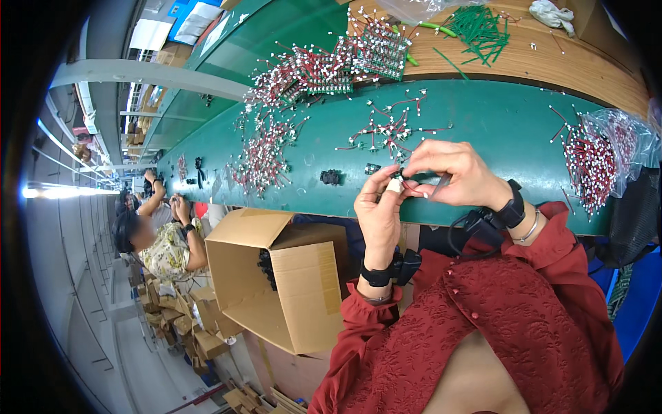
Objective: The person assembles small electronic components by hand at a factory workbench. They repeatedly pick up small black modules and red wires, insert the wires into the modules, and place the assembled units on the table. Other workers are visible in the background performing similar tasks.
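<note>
My left hand (378,219) pinches a small black part (398,174) between thumb and fingers, just over the near edge of the green bench. A white finger cot (394,185) covers a fingertip there. My right hand (463,171) is closed at the same part, its fingertips touching or nearly touching it. A slim grey tool (439,186) sticks out below the right fingers; its kind is hard to make out. A bit of red wire shows between the hands. Beyond them lies a loose group of small circuit boards with red wires (392,132).
A black part (331,177) lies left of my hands. Wired boards (265,155) pile up further left; stacked board panels (376,52) stand behind. Right are bagged red-and-white wires (589,162). An open carton (307,290) stands below the bench edge. Another person (165,238) works far left.
</note>
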{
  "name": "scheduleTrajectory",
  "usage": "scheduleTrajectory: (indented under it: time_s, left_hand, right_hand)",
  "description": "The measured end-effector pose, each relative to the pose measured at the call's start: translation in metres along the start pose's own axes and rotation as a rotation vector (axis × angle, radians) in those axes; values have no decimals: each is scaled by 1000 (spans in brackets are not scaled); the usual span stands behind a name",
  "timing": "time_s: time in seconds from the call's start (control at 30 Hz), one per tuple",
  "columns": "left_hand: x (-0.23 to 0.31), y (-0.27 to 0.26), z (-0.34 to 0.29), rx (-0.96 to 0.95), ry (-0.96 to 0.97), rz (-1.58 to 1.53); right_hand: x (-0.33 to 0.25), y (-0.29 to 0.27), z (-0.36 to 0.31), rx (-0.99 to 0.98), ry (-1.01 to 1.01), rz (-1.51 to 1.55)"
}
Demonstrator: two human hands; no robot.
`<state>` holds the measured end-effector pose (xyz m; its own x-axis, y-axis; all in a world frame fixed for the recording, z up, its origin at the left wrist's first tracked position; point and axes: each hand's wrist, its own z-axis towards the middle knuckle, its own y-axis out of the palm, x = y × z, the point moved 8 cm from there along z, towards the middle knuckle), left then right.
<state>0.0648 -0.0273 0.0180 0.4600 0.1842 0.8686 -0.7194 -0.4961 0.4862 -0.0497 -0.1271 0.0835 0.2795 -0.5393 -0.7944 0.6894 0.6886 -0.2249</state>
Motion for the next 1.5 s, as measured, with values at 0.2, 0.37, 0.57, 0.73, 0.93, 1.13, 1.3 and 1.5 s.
scheduleTrajectory:
  time_s: [0.2,0.37,0.57,0.73,0.93,1.13,1.3,1.5]
  left_hand:
    - [2,-20,-3,51,-103,-87]
    - [-6,-19,-3,26,-154,-117]
    - [-9,-22,-3,95,-124,-26]
    - [-6,-20,-3,60,-72,19]
    - [-4,-18,-3,52,-54,96]
    - [3,-16,-5,66,-5,205]
    - [5,-16,-6,76,14,257]
    - [6,-18,-7,88,31,285]
  right_hand:
    - [20,-12,-2,-156,209,-213]
    - [21,0,-3,-113,67,-257]
    - [8,6,-7,-154,-18,-461]
    - [3,11,-7,-161,-15,-554]
    - [0,11,-8,-146,-101,-674]
    - [0,15,-11,-43,-136,-603]
    - [9,19,-17,-170,-109,-646]
    - [9,20,-18,-191,-108,-680]
